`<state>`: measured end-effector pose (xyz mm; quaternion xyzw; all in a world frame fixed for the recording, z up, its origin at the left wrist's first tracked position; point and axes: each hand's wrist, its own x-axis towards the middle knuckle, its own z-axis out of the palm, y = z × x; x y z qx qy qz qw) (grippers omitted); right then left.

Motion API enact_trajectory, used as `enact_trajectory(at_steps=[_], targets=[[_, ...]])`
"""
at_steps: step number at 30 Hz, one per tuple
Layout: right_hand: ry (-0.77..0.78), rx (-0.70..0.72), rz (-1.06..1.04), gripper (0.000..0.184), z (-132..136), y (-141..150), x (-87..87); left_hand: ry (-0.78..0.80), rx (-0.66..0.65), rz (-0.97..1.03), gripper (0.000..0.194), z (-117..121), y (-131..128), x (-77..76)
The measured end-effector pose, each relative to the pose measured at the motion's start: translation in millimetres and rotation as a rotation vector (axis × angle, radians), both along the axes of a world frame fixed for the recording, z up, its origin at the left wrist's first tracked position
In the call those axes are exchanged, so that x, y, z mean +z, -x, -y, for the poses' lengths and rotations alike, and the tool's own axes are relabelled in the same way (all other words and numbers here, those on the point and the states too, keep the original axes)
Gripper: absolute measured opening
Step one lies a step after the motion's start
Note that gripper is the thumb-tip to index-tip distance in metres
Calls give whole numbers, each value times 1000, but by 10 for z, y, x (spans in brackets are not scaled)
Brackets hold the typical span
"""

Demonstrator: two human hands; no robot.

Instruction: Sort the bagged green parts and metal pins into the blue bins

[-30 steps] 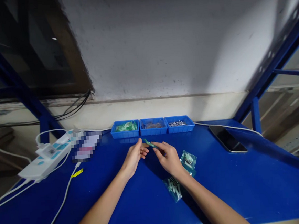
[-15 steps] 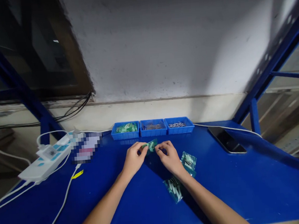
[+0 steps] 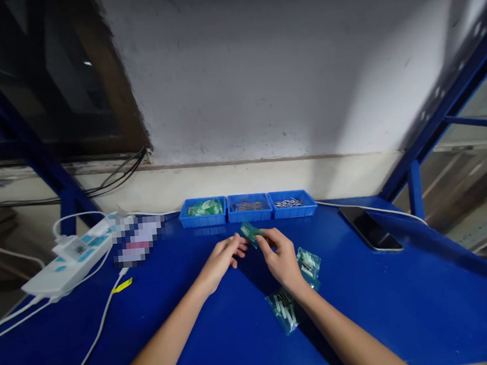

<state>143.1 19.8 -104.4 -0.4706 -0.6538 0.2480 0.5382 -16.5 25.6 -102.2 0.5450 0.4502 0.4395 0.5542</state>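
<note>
A small green-tinted plastic bag (image 3: 251, 233) is pinched between the thumb and fingers of my right hand (image 3: 281, 255); its contents are hard to make out. Just left of the bag is my left hand (image 3: 223, 258), its fingers apart and holding nothing I can see. Beneath my right wrist, a filled bag (image 3: 284, 310) with white plugs and dark screws lies on the blue table (image 3: 221, 330). Another filled bag (image 3: 308, 263) lies to the right of that hand, partly overlapping more green plastic.
Along the wall stand three blue bins: one with green bags (image 3: 204, 220), a middle bin (image 3: 249, 216) with brownish screws, and one with silvery screws (image 3: 293, 212). A phone (image 3: 371, 227) lies right. A white power strip (image 3: 66, 264) and cables occupy the left.
My left hand has let go of the bag and drawn slightly down, its fingers opening. My right hand now grips the bag, which has tilted.
</note>
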Motion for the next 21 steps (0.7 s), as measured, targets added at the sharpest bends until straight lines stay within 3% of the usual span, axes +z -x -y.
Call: enact_trajectory(at_steps=[3, 6, 8, 11, 13, 15, 18, 21], targets=[[-86, 80, 105, 22, 61, 33, 21, 215, 73, 195, 51, -28, 13, 15], [-118, 120, 166, 28, 101, 80, -13, 170, 202, 182, 41, -44, 34, 41], [-95, 114, 170, 34, 100, 94, -42, 61, 260, 115, 32, -37, 46, 52], [48, 88, 91, 29, 61, 83, -54, -304, 329, -164, 17, 12, 34, 39], [202, 90, -27, 32, 26, 64, -42, -570, 313, -406, 16, 65, -5, 13], [317, 121, -158, 41, -4, 47, -28, -703, 238, -560, 20, 118, -59, -14], [317, 153, -243, 38, -29, 33, -22, -748, 135, -635, 21, 163, -126, -34], [231, 91, -160, 32, -31, 27, -36, -604, 135, -537, 21, 139, -136, -29]])
